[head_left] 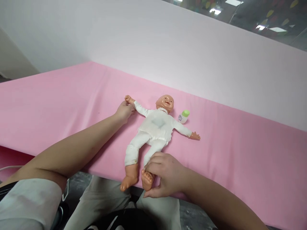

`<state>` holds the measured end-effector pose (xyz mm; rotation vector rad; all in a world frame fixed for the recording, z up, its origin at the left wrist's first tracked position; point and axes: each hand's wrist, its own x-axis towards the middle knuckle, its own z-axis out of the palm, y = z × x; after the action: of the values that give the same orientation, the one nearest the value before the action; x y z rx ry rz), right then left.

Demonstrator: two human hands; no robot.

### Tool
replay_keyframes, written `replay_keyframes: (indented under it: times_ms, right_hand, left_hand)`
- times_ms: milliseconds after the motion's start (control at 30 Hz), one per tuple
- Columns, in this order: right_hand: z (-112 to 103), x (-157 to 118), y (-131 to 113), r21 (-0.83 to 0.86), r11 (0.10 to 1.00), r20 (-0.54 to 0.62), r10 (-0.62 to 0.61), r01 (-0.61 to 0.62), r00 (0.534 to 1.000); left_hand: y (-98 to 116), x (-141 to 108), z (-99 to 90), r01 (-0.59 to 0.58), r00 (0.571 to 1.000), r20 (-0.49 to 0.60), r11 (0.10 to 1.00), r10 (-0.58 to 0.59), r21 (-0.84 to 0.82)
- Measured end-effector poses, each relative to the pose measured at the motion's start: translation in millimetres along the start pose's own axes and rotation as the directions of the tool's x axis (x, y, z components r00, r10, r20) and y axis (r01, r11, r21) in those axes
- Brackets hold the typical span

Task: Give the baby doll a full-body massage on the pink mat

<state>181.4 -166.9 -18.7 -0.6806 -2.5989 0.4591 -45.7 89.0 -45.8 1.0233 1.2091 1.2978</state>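
A baby doll (pixel 157 126) with a white cloth body lies on its back on the pink sheet (pixel 230 143), arms spread and legs toward me. My left hand (pixel 126 111) is at the doll's wrist on the left side of the view, its fingers closed around the end of the sleeve. Around the doll's foot (pixel 147 179) on the right, my right hand (pixel 165 174) is wrapped, fingers over the ankle and thumb below the heel. The doll's other foot (pixel 130 177) lies free near the front edge.
Beside the doll's head, on the right, lies a small white bottle (pixel 183 117) with a green cap. A white wall (pixel 168 48) rises behind the pink surface. My legs (pixel 100 198) are below the front edge, and a thin white cable shows at the lower left.
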Motion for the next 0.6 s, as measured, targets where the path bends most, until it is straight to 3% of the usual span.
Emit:
replay_keyframes:
  times_ms: [67, 133, 200, 267, 367, 433, 500, 600]
  right_hand:
    - [1, 2, 0, 0.001, 0.999, -0.015, -0.051, 0.051, 0.999]
    - [-1, 4, -3, 0.01, 0.99, -0.146, -0.14, 0.143, 0.979]
    - [-6, 5, -8, -0.026, 0.974, -0.314, -0.22, 0.224, 0.924]
    - [-13, 5, -12, -0.099, 0.967, -0.421, -0.254, 0.234, 0.871]
    - [-23, 2, -11, -0.222, 0.964, -0.485, -0.241, 0.148, 0.841]
    - [-28, 0, -4, -0.294, 0.953, -0.527, -0.225, 0.073, 0.819]
    - [-30, -1, 7, -0.344, 0.939, -0.583, -0.192, -0.025, 0.79]
    - [-30, -1, 28, -0.349, 0.92, -0.649, -0.099, -0.179, 0.755]
  left_hand:
    - [-1, -6, 1.4, -0.11, 0.994, -0.001, 0.991, 0.11, 0.079]
    - [-1, -16, 3.6, -0.3, 0.954, 0.055, 0.927, 0.295, 0.224]
    - [0, -27, 7.2, -0.495, 0.869, 0.196, 0.778, 0.455, 0.387]
    - [0, -37, 12.1, -0.651, 0.757, 0.375, 0.567, 0.535, 0.505]
    - [-3, -45, 19.5, -0.791, 0.597, 0.585, 0.279, 0.549, 0.544]
    - [-6, -45, 22.8, -0.841, 0.513, 0.67, 0.156, 0.537, 0.518]
    - [-8, -44, 24.4, -0.867, 0.46, 0.724, 0.086, 0.514, 0.49]
    - [-9, -42, 25.3, -0.869, 0.446, 0.761, 0.023, 0.472, 0.494]
